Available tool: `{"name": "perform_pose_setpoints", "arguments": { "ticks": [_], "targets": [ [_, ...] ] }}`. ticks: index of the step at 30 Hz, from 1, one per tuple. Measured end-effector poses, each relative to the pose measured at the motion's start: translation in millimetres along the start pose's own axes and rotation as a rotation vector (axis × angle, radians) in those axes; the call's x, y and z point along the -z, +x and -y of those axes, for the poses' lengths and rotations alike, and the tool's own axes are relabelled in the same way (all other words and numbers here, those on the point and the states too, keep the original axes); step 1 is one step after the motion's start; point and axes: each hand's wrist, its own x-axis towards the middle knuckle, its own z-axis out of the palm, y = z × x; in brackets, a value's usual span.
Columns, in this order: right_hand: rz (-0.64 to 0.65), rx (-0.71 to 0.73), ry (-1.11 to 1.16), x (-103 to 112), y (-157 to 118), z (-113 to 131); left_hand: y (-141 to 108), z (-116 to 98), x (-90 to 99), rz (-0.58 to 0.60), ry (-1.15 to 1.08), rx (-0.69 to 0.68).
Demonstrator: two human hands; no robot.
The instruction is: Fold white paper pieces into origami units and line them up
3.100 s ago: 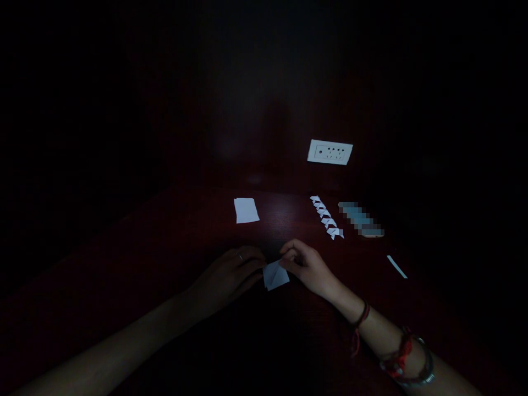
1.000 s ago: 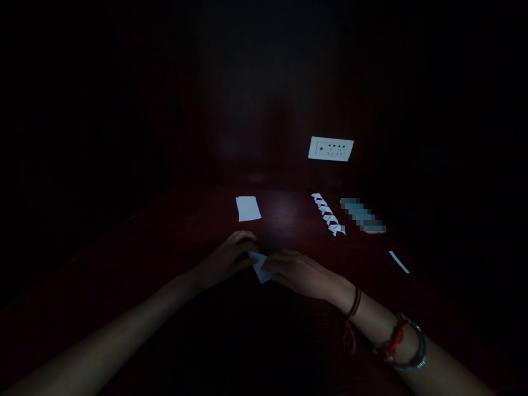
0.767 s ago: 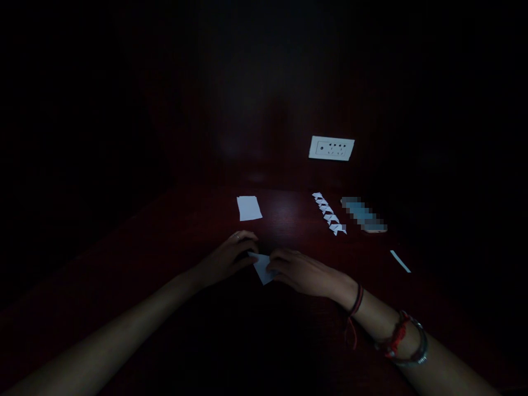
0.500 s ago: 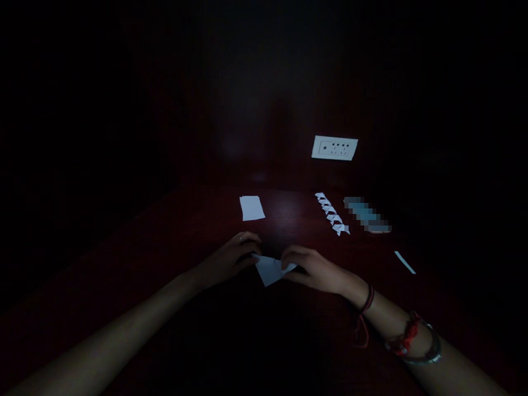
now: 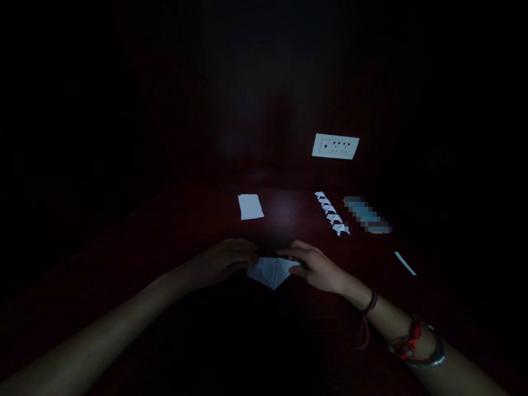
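A folded sheet of paper (image 5: pixel 270 272), pale with faint print on it and pointed toward me, is between my two hands just above or on the dark red table. My left hand (image 5: pixel 231 257) is closed on its left corner, the fingertips partly lost in shadow. On the other side my right hand (image 5: pixel 315 265) pinches the right corner, thumb in front and fingers behind. Beyond my hands lies a small stack of white paper (image 5: pixel 251 207). A row of several folded paper pieces (image 5: pixel 329 210) runs at the back right.
Right of the folded row lies a phone (image 5: pixel 367 214), its screen blurred out. A narrow paper strip (image 5: pixel 405 263) rests nearer on the right. A white wall socket (image 5: pixel 335 146) sits above the table's back edge. Darkness hides the sides.
The paper between my hands has been turned, and its printed face now shows. My left hand has shifted slightly left, and the right hand's fingers have spread along the paper's upper edge.
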Motion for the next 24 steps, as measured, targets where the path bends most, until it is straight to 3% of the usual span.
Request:
{"name": "perform_pose_setpoints", "arguments": {
  "ticks": [8,13,19,24],
  "targets": [
    [0.001,0.035,0.05,0.6,-0.1,1.6,-2.7,-17.9,15.6,0.111,0.108,0.138],
    [0.047,0.056,0.057,0.1,0.5,1.4,-1.0,-26.0,9.7,0.094,0.198,0.125],
    [0.012,0.044,0.03,-1.9,1.6,3.3,-1.7,-32.0,8.5,0.109,0.262,0.035],
    [-0.038,0.041,-0.007,0.4,2.1,6.6,-2.1,-38.7,10.6,0.12,0.274,0.084]
  ]
}}
